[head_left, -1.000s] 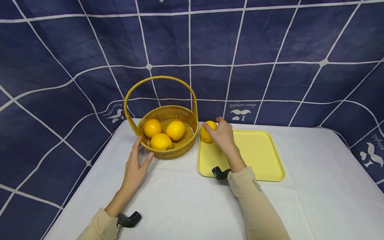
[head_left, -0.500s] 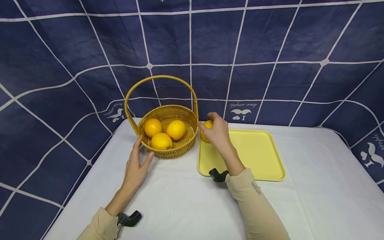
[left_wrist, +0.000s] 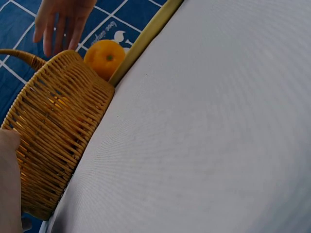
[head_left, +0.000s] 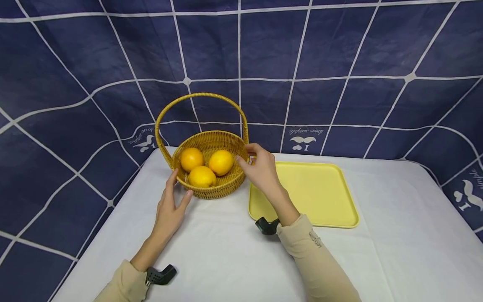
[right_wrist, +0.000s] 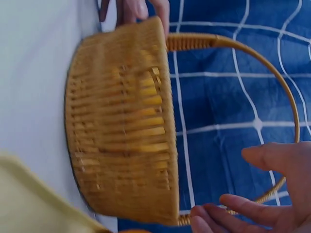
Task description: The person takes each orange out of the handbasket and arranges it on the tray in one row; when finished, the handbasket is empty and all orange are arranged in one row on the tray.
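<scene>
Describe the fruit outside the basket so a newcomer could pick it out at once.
In the left wrist view, find the big wicker basket standing on the white tablecloth. Just past its upper right end, beside the edge of the yellow tray, shows a round orange fruit. It alone sits outside; three more fruits lie inside the basket.

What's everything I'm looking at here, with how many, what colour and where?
Basket: one, golden-brown, on table's left
Basket fruits: three, yellow to orange, inside basket
Loose fruit: one, orange, beside basket
Tray: one, yellow, right of basket
Tablecloth: one, white, underneath
Patterned cloth: blue and white, behind
Left hand: one, touching basket
Right hand: one, near basket's right rim
Sleeves: two, beige, on arms
Wrist devices: two, black, at wrists
</scene>
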The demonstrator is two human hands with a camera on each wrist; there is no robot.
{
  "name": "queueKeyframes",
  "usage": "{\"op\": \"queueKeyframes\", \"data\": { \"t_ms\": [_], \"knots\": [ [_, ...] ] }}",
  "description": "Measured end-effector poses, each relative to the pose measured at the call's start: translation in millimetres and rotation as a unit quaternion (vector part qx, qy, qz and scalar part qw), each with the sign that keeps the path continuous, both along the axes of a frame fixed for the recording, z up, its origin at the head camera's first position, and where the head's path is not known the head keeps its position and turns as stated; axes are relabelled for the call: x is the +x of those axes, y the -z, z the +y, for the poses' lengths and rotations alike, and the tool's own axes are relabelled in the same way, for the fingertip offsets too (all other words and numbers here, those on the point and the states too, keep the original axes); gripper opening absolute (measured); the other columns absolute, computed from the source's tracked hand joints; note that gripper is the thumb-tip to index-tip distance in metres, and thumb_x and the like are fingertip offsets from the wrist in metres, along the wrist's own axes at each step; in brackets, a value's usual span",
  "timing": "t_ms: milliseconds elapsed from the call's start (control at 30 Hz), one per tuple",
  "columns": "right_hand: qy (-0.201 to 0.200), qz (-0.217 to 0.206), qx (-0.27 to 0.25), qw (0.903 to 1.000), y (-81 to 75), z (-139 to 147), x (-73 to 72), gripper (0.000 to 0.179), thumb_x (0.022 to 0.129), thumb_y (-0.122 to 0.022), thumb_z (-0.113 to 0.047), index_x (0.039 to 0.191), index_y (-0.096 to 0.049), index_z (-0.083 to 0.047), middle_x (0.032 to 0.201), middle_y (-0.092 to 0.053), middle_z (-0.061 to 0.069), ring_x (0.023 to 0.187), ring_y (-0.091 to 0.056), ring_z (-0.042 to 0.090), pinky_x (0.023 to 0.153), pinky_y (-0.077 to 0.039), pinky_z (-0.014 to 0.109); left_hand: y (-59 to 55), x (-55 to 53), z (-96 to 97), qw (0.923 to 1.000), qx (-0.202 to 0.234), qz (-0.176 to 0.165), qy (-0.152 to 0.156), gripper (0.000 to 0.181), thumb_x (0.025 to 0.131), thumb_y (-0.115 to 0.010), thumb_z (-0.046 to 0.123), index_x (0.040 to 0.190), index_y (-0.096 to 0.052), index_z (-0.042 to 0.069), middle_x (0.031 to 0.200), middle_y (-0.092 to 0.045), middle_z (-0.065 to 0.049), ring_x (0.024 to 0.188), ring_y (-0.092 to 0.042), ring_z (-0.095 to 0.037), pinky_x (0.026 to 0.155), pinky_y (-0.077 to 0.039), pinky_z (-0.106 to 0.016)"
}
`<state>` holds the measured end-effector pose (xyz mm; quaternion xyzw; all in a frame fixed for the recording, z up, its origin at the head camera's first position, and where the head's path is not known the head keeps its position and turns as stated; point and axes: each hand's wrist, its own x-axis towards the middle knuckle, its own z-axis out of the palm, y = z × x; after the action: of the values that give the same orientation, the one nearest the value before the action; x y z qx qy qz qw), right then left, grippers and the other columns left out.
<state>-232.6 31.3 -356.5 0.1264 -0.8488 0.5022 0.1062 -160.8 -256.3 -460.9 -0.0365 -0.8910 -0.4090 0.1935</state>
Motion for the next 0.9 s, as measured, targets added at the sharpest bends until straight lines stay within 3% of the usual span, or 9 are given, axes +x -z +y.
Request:
{"op": "queueKeyframes", "data": {
  "t_ms": [233,500,700,800,900],
  "knots": [
    [-0.050,-0.006,-0.009,0.9987,4.3,-24,11.7,0.050,0.095,-0.078,-0.025,0.136,-0.065,0.000,0.133,-0.069,0.018,0.125,-0.066,0.035,0.107,-0.055,0.048,1.2,2.3,-0.9,0.9999,0.003,-0.010,-0.001,0.079,0.105,-0.066,0.033,0.169,-0.019,0.034,0.173,-0.030,-0.012,0.158,-0.030,-0.042,0.123,-0.025,-0.071],
    [-0.079,-0.004,0.009,0.9968,10.2,-48,13.5,0.058,0.094,-0.080,-0.030,0.141,-0.062,-0.003,0.133,-0.070,0.016,0.120,-0.069,0.030,0.101,-0.059,0.043,0.2,0.7,0.0,0.9999,0.003,-0.012,0.003,0.076,0.107,-0.063,0.034,0.169,-0.020,0.034,0.172,-0.032,-0.013,0.157,-0.031,-0.043,0.123,-0.025,-0.070],
    [-0.085,-0.034,0.041,0.9950,15.3,-72,11.2,0.071,0.094,-0.079,-0.041,0.150,-0.052,-0.008,0.131,-0.072,0.014,0.120,-0.070,0.026,0.104,-0.055,0.038,1.0,5.7,-0.9,0.9998,0.004,-0.017,-0.005,0.076,0.107,-0.064,0.032,0.169,-0.020,0.036,0.171,-0.034,-0.016,0.156,-0.032,-0.044,0.122,-0.026,-0.071],
    [-0.092,-0.026,0.066,0.9932,15.1,-81,9.4,0.070,0.093,-0.081,-0.039,0.149,-0.054,-0.007,0.129,-0.073,0.015,0.115,-0.073,0.026,0.097,-0.059,0.035,0.8,6.1,-0.9,0.9998,0.002,-0.016,-0.008,0.077,0.107,-0.064,0.033,0.169,-0.019,0.038,0.170,-0.034,-0.017,0.156,-0.033,-0.044,0.121,-0.026,-0.072],
    [-0.086,-0.003,0.124,0.9885,12.9,-89,7.4,0.069,0.093,-0.081,-0.041,0.147,-0.056,-0.006,0.125,-0.075,0.014,0.109,-0.073,0.026,0.092,-0.060,0.035,0.0,3.1,-0.3,0.9999,-0.002,-0.014,-0.007,0.077,0.107,-0.063,0.034,0.169,-0.019,0.038,0.170,-0.035,-0.018,0.155,-0.033,-0.044,0.121,-0.026,-0.072]
  ]
}}
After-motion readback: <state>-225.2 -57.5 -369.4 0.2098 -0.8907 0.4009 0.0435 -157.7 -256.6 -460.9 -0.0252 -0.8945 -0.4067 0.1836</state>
